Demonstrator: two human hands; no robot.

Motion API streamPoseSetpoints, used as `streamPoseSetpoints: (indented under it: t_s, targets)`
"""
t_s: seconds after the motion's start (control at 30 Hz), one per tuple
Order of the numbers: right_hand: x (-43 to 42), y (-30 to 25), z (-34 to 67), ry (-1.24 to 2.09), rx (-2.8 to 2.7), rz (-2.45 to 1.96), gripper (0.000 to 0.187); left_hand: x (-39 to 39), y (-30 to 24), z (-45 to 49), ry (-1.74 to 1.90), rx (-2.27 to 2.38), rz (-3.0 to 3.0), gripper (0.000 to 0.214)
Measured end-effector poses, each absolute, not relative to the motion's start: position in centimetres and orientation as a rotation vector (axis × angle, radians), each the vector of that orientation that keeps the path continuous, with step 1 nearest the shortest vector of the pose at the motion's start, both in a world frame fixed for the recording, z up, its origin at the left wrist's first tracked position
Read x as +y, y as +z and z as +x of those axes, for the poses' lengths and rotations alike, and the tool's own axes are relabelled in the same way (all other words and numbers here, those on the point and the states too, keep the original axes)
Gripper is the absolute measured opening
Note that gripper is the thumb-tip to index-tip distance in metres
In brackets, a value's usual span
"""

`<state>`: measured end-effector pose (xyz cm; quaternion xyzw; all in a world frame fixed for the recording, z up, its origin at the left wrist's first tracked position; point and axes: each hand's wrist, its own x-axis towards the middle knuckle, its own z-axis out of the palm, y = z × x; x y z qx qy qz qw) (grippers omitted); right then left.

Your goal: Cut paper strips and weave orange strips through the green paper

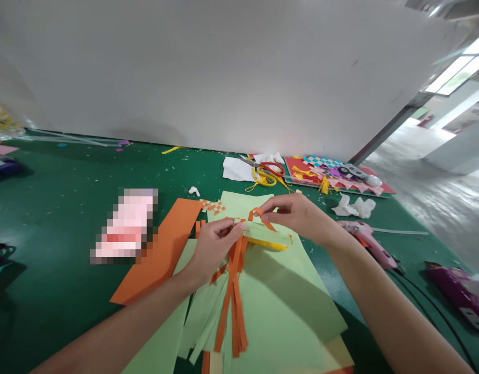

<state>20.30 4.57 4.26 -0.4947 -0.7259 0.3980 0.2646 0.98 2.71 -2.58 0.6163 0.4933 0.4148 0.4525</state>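
My left hand (214, 244) is closed, thumb and fingers pinching a small piece of woven orange and green paper strips over the green sheets. To its right, my right hand (297, 215) pinches a bent orange paper strip (268, 225) that curls up from near the left fingertips. Long loose orange paper strips (235, 311) lie below the left hand, with pale green strips (208, 322) beside them. Under both hands are light green paper sheets (290, 301). A yellow toothed strip (268, 244) lies just below the fingers. My left fingers partly hide the woven piece.
Left are an orange sheet (161, 254) and a pixelated pinkish object (126, 223). A checkered woven piece (213, 206) lies behind. Red-handled scissors (273, 168) and craft pieces (321, 174) sit by the wall. A pink glue gun (374, 246) and purple case (460, 293) lie right.
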Motion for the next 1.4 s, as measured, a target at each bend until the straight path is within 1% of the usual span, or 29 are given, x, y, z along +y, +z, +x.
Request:
streamPoseSetpoints:
  t_s: [0.23, 0.33, 0.5, 0.77, 1.1, 1.4]
  targets:
    - [4.3, 4.6, 20.1, 1.327, -1.761, -1.266, 0.013, 2.8, -2.7, 0.9, 1.032, 1.204, 1.526, 0.042]
    - [4.2, 4.5, 19.9, 1.379, -1.719, -1.259, 0.012, 2.7, -2.6, 0.9, 1.026, 1.207, 1.514, 0.040]
    - [4.3, 4.2, 19.6, 1.307, -1.749, -1.278, 0.010, 2.7, -2.5, 1.0, 1.034, 1.193, 1.517, 0.043]
    - [4.3, 3.3, 19.5, 1.015, -1.908, -1.376, 0.009, 2.8, -2.6, 1.0, 1.054, 1.216, 1.535, 0.046]
    - [4.3, 3.5, 19.7, 1.028, -1.875, -1.374, 0.007, 2.3, -2.5, 1.1, 1.081, 1.240, 1.704, 0.042]
    - [4.3, 3.6, 19.7, 1.146, -1.804, -1.370, 0.012, 2.2, -2.4, 1.2, 1.080, 1.260, 1.822, 0.039]
